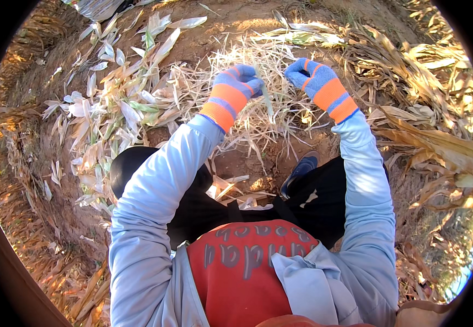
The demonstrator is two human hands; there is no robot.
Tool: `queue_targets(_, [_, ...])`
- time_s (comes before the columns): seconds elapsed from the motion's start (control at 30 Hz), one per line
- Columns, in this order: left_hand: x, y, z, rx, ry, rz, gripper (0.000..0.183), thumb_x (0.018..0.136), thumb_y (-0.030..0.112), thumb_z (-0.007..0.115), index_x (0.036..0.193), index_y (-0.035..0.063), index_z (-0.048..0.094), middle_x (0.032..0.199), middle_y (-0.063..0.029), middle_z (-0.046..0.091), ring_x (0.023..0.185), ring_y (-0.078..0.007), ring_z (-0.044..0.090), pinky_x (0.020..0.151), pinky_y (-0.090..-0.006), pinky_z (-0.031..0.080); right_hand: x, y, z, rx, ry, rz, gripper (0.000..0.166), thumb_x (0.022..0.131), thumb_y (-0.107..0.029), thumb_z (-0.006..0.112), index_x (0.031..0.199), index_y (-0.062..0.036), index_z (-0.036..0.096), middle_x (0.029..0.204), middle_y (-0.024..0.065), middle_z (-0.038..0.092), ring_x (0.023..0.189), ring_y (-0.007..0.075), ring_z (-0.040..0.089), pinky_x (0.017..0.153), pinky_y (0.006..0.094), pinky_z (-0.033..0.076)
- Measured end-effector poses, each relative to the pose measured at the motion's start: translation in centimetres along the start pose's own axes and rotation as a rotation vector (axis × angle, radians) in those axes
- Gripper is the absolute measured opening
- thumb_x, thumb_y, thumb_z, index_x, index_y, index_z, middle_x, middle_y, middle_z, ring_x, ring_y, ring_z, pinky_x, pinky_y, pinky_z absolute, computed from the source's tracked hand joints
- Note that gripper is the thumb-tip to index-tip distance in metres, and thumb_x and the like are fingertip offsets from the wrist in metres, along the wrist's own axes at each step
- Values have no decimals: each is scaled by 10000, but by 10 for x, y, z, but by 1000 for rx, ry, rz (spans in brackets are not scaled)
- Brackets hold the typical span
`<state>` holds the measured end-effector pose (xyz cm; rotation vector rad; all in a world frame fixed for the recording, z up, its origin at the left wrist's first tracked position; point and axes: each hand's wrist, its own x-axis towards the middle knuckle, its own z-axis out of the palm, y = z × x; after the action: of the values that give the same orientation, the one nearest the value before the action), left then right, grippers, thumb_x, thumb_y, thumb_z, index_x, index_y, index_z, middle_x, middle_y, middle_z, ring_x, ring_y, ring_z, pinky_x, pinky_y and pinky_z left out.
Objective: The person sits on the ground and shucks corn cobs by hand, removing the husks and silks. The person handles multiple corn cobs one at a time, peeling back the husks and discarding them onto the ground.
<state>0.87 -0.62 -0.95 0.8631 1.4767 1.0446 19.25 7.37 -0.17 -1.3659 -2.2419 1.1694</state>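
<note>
My left hand (234,94), in a blue and orange knit glove, pinches a pale green strip of corn husk (268,104) that hangs down from the fingertips. To its right, my right hand (320,88) wears a matching glove, with the fingers curled in and the thumb against them. I make out nothing in its grip, though the fingertips are partly hidden. Beneath and between both hands lies a loose pile of thin, shredded corn husk strips (279,106) on the bare soil.
Wider pale corn husks (126,114) are strewn to the left of the pile. Dry brown corn stalks and leaves (416,81) lie heaped on the right. A whitish sack (97,9) sits at the far upper left. My blue shoe (301,171) rests just before the pile.
</note>
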Motion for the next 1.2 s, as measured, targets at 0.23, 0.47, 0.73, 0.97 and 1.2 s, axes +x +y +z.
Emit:
queue_targets(0.23, [4, -6, 0, 79, 8, 67, 313, 665, 123, 641, 928, -6, 529, 829, -79, 580, 720, -124, 548, 647, -230, 454, 3, -8, 27, 181, -194, 91, 303, 699, -286, 572, 864, -32, 582, 724, 93, 598, 648, 151, 566, 605, 268, 443])
queue_targets(0.47, [9, -13, 0, 69, 14, 91, 349, 647, 127, 654, 935, -22, 525, 834, -111, 594, 721, -146, 570, 643, -238, 468, 2, -12, 33, 263, -220, 136, 293, 680, -254, 597, 865, -28, 583, 701, 68, 589, 629, 124, 550, 580, 248, 441])
queue_targets(0.73, [8, -12, 0, 120, 23, 104, 346, 645, 153, 658, 930, -1, 536, 821, -95, 597, 704, -136, 568, 633, -234, 462, 2, -17, 31, 337, -260, 248, 330, 667, -267, 612, 888, -24, 581, 675, 58, 584, 579, 105, 540, 539, 231, 435])
queue_targets(0.97, [6, -10, 0, 215, 51, 158, 328, 634, 139, 645, 915, 5, 543, 809, -91, 596, 702, -140, 566, 636, -239, 454, 4, -15, 36, 252, -248, 220, 347, 668, -305, 584, 880, -31, 585, 663, 60, 589, 568, 105, 547, 532, 231, 436])
queue_targets(1.2, [4, -8, 2, 148, 35, 145, 335, 646, 110, 628, 944, -8, 526, 809, -100, 591, 707, -142, 566, 624, -240, 457, 4, -15, 41, 200, -205, 210, 332, 671, -302, 562, 872, -38, 585, 667, 68, 594, 585, 118, 560, 555, 244, 444])
